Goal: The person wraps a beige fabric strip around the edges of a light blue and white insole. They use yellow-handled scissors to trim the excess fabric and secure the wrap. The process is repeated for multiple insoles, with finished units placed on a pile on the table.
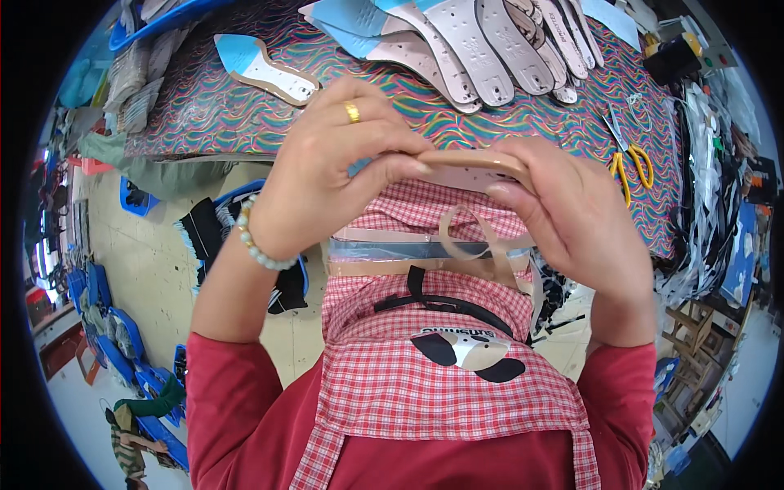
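1. Left hand (pixel 322 155): raised above the lap near the table's front edge, with thumb and forefinger pinched together on the left end of the held insole. A gold ring (pixel 352 112) circles one finger, and a beaded bracelet (pixel 263 258) the wrist.
2. Right hand (pixel 572 208): clamped on the insole's right end, the thumb beneath and the fingers around the far side.
3. Held insole (pixel 476 160): suspended between the two hands, in front of the table, seen nearly edge-on; its rim is tan, its lower face pale pink.
4. Tan strip (pixel 447 237): a thin loop below the insole, against the apron (pixel 457 392) of red-and-white check. Whether it joins the insole cannot be told.
5. Table (pixel 192 114): covered in a dark cloth with many-coloured waves.
6. Single insole (pixel 278 80): lying on the table beyond the left hand, white with a blue pointed end and a tan rim.
7. Insole pile (pixel 490 53): overlapping pale pieces at the far side of the table, some with blue ends, marked with dark spots.
8. Scissors (pixel 627 151): yellow-handled, on the table beyond and to the right of the right hand, their blades pointing away.
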The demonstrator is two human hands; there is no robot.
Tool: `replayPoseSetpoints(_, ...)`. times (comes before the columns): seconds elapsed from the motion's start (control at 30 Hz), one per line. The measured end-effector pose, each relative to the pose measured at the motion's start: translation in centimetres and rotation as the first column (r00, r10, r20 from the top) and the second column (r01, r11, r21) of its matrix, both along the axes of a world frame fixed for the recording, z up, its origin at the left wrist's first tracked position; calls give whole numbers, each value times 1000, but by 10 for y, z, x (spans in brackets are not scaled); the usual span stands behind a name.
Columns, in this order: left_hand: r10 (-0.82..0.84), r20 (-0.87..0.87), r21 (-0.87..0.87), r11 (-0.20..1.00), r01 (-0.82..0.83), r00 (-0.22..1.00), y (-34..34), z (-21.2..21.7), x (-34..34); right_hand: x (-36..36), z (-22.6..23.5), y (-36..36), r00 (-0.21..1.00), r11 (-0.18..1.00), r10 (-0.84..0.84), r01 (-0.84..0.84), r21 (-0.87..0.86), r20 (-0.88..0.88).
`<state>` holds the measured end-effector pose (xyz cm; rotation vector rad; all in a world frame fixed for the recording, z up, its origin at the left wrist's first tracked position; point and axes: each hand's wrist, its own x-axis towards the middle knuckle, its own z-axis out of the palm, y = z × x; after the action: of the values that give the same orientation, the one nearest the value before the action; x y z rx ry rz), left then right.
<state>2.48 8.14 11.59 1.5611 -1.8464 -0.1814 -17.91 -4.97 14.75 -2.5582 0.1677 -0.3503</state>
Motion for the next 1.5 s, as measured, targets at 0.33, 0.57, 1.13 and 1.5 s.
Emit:
replayPoseSetpoints(0.33,115,-931,201,954,222,346,17,1,-47,2,-24,14,830,787,-406,106,607,382)
replayPoseSetpoints(0.57,77,-968,52,993,-111,240,-3,-12,-69,18,-65,58,723,619,-586,109,778,366)
replayPoseSetpoints(1.13,-96,-980,-87,995,56,177,-8,-32,-55,9,-59,38,916,913,-260,131,385,305)
replayPoseSetpoints(1.5,72,-974,35,984,-173,214,6,-41,-72,-6,-90,51,957,797,-291,229,559,22)
